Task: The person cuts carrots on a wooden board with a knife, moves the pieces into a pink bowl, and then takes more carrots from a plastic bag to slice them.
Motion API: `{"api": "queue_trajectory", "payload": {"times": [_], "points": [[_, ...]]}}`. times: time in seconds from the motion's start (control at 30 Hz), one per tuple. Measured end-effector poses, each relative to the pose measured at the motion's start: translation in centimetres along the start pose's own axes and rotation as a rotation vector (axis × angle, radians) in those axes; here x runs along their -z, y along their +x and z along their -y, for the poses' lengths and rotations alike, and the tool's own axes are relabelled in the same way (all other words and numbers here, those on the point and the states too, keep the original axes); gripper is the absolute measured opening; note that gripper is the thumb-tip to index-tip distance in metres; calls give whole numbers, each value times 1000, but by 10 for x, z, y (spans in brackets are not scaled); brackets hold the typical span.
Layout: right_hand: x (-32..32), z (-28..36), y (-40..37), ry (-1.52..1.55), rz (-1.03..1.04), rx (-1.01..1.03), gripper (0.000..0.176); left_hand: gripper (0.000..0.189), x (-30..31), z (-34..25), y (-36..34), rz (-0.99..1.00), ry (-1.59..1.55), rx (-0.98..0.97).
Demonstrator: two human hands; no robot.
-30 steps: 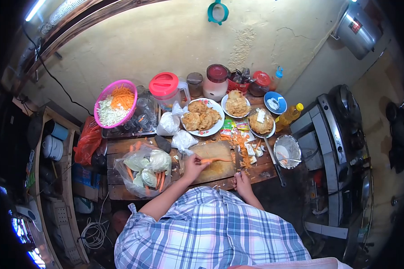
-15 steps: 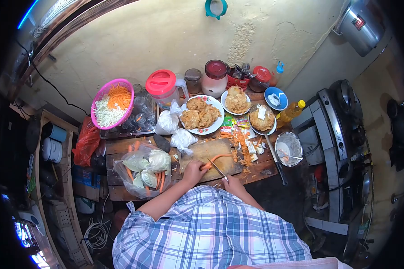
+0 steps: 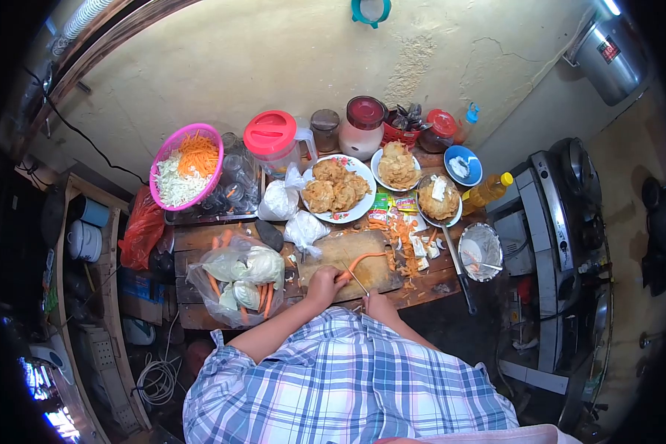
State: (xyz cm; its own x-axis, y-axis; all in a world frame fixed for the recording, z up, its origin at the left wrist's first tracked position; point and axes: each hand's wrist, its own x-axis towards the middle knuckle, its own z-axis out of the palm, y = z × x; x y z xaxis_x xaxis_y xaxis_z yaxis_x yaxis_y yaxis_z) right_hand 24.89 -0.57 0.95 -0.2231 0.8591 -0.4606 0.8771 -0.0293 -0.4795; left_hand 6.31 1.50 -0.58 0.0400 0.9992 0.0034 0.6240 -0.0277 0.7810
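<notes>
Over the wooden cutting board [image 3: 333, 248], my left hand [image 3: 323, 285] is closed on the thick end of a carrot [image 3: 364, 259], whose thin curved end reaches right across the board. My right hand [image 3: 378, 304] is closed around a knife [image 3: 357, 280]; its blade points up and left, at the carrot just right of my left fingers. Orange peelings [image 3: 402, 240] and white scraps lie right of the board. A plastic bag [image 3: 237, 277] of cabbage and carrots lies to the left.
Behind the board are plates of fritters [image 3: 338, 189], white bags [image 3: 280, 201], a red-lidded jug [image 3: 270, 137] and a pink basket [image 3: 187, 166] of shredded vegetables. A ladle handle [image 3: 462, 280], foil-like bowl [image 3: 480, 251] and oil bottle [image 3: 487, 191] stand right.
The knife has turned slightly and its blade shows narrower. My right hand has shifted slightly left against the board. The whole view has moved a little.
</notes>
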Motion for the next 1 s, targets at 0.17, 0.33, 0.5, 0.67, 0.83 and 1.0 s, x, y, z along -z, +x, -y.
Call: {"api": "queue_trajectory", "payload": {"times": [0.17,0.33,0.5,0.67,0.83,1.0], "points": [[-2,6,8,26,-3,2,27,21,0,0,2,-5,0,-9],[-10,7,23,1,40,-20,28,21,-1,2,3,15,-11,23],[-10,10,26,11,64,-54,28,21,1,-3,1,8,-21,-17],[-9,-1,28,41,84,-12,29,22,5,-6,3,17,-27,-6],[6,-18,13,30,167,16,29,27,5,12,5,91,-198,62],[16,-28,-14,306,68,80,31,39,-2,40,5,15,-493,169]]}}
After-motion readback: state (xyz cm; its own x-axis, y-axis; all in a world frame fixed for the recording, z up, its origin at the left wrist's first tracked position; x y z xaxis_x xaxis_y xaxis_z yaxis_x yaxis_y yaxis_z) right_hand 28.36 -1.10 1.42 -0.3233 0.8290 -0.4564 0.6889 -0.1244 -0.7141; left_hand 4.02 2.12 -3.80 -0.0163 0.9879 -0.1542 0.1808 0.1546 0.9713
